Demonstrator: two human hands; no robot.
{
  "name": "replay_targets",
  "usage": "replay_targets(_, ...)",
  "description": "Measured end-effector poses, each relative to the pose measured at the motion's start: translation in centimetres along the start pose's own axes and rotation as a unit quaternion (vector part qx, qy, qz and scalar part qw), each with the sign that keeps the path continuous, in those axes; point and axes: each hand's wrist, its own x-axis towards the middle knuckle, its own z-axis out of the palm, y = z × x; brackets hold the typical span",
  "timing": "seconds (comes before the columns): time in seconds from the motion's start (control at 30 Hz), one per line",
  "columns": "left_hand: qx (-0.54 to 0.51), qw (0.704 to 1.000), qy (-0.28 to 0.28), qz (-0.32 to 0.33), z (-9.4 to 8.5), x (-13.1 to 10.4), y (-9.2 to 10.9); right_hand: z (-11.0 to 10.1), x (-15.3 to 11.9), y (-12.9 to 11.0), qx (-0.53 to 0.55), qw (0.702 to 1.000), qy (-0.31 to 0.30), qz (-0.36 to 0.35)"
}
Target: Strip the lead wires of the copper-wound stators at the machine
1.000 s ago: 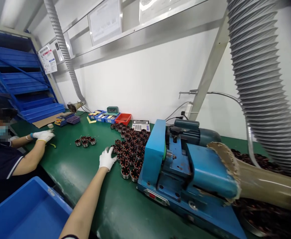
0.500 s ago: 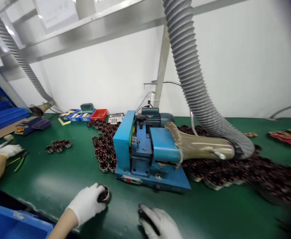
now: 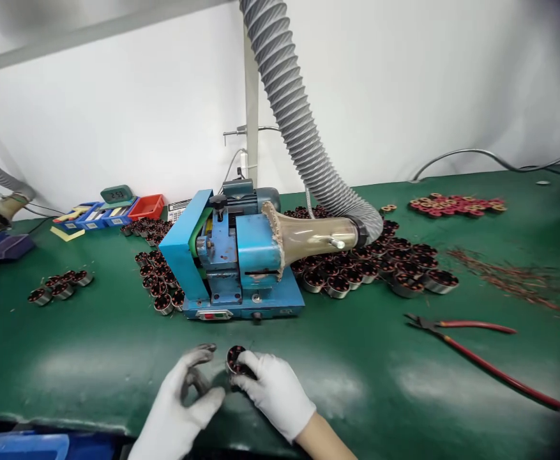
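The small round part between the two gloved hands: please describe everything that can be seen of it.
The round part is a short metal ring, silver-grey outside, with dark reddish copper-like windings inside its open top. It sits low over the green table, in front of the blue machine. The right hand, in a white glove, grips it from the right with the fingertips. The left hand, also gloved, is open just beside it; whether it touches is unclear. Its underside is hidden.

Blue machine [image 3: 232,268] blocking forward reach
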Motion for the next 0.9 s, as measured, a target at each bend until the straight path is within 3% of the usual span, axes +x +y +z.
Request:
replay_targets(0.07, -0.042, 0.998, 0.03, -0.019, -0.5, 0.1, 0.1, -1.1, -0.3, -0.6, 0.052, 0.998, 0.019, 0.02)
replay_targets(0.1, -0.061, 0.998, 0.007, -0.025, -0.4, 0.4, 0.2, -1.7, -0.5, -1.0, 0.097, 0.995, 0.029, 0.024)
replay_targets(0.23, -0.163, 0.969, -0.183, -0.045, 1.4, 1.3, 1.1, -3.0, -1.3, -2.3, 0.305, 0.951, 0.056, 0.018)
replay_targets(0.3, -0.213, 0.96, -0.174, -0.052, 2.9, 1.1, 2.1, -3.5, -1.3, -2.2, 0.418, 0.9, 0.097, 0.069)
replay_targets(0.37, -0.252, 0.957, -0.12, -0.084, 4.4, 0.5, 3.1, -4.3, -1.0, -1.7, 0.538, 0.821, 0.134, 0.135)
replay_targets(0.43, -0.267, 0.956, -0.081, -0.094, 5.7, -0.2, 3.9, -5.6, -0.7, -1.3, 0.605, 0.769, 0.13, 0.163)
replay_targets(0.5, -0.243, 0.968, -0.062, -0.012, 6.8, -0.4, 4.3, -6.8, -0.4, -1.1, 0.62, 0.761, 0.118, 0.153)
replay_targets(0.57, -0.168, 0.977, -0.03, 0.13, 7.6, -0.2, 4.4, -7.6, -0.3, -1.1, 0.612, 0.766, 0.14, 0.139)
replay_targets(0.67, -0.043, 0.957, 0.042, 0.283, 8.3, 0.5, 4.1, -7.9, -0.1, -1.3, 0.623, 0.743, 0.19, 0.154)
replay_targets(0.73, -0.014, 0.948, 0.057, 0.314, 8.5, 1.0, 4.0, -8.1, 0.2, -1.0, 0.666, 0.696, 0.199, 0.181)
replay_targets(0.8, -0.009, 0.938, 0.046, 0.345, 8.5, 1.4, 4.1, -8.8, 0.6, -0.2, 0.724, 0.629, 0.216, 0.185)
replay_targets(0.87, -0.003, 0.926, 0.033, 0.376, 8.5, 1.7, 4.4, -9.6, 0.8, 0.8, 0.754, 0.563, 0.29, 0.175)
replay_targets(0.9, -0.001, 0.927, 0.032, 0.375, 8.5, 1.8, 4.7, -9.9, 0.8, 1.3, 0.743, 0.554, 0.335, 0.172)
